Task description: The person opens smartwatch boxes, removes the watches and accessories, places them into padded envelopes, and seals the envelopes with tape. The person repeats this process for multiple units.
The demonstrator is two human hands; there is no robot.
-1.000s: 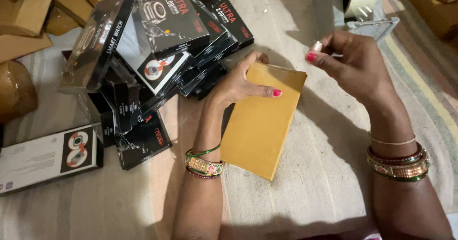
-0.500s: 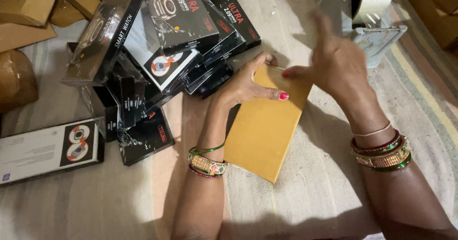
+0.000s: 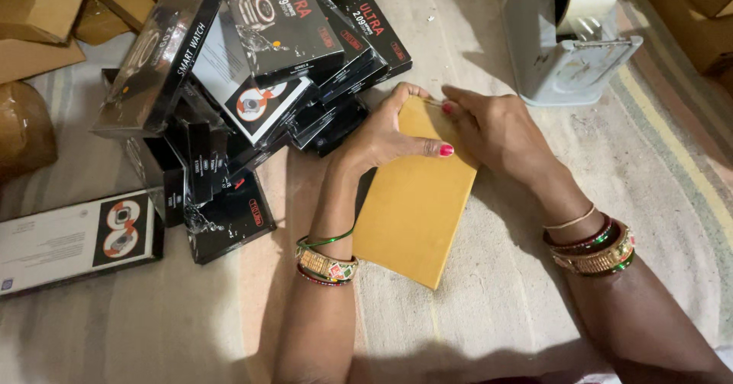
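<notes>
I see the flat mustard-yellow box lying on the striped cloth, just right of the heap of black product boxes, which I take as my landmark. My left hand is curled over the box's far left corner, thumb stretched flat across its top; my right hand rests on the far right edge, fingers pressed down near that corner, gripping nothing I can make out. I judge the box light and stiff, card-sided with crisp edges, best taken by its long sides. The heap is glossy black cartons with round pictures and red and white lettering; one white-faced carton lies flat below its left. Plain brown cartons sit left of the heap, a grey tape dispenser well to its right.
</notes>
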